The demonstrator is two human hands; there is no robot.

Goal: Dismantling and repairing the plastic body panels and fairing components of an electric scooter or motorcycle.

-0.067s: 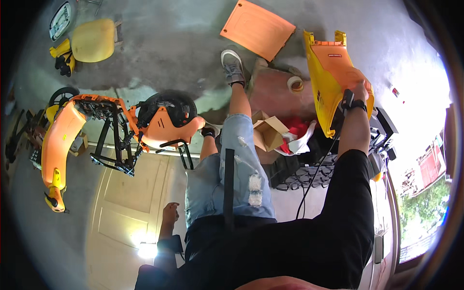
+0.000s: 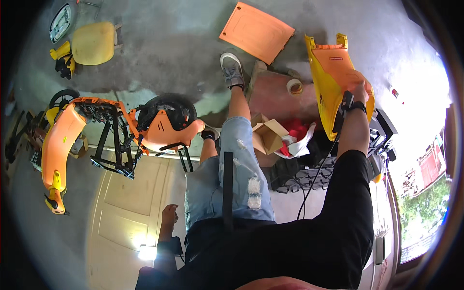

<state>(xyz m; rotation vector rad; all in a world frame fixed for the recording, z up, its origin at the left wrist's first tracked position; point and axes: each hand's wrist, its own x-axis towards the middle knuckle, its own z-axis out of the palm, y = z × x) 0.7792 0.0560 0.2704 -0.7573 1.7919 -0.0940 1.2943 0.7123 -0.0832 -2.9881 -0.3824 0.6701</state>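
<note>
My right hand point(image 2: 358, 90) is closed on the near end of a large yellow and orange scooter body panel point(image 2: 330, 72). The panel stretches away from me at the right, with two yellow tabs at its far end. My fingers are partly hidden behind its edge. Low at my left side hangs my left hand point(image 2: 169, 214), loosely curled with the fingers somewhat apart and nothing visible in it. To the left stands a partly stripped scooter point(image 2: 116, 128) with an orange front cover, a bare black frame and an orange rear section around the wheel.
A flat orange panel point(image 2: 256, 33) lies ahead on the floor. Nearer are a tape roll point(image 2: 294, 87), an open cardboard box point(image 2: 268, 136) and black crates point(image 2: 304, 172). A yellow-seated stool point(image 2: 93, 42) stands far left. A cable point(image 2: 319, 170) runs beside my right arm.
The view has shifted slightly. The yellow and orange body panel appears a little lower, still in my right hand's grip. My left hand looks much the same.
</note>
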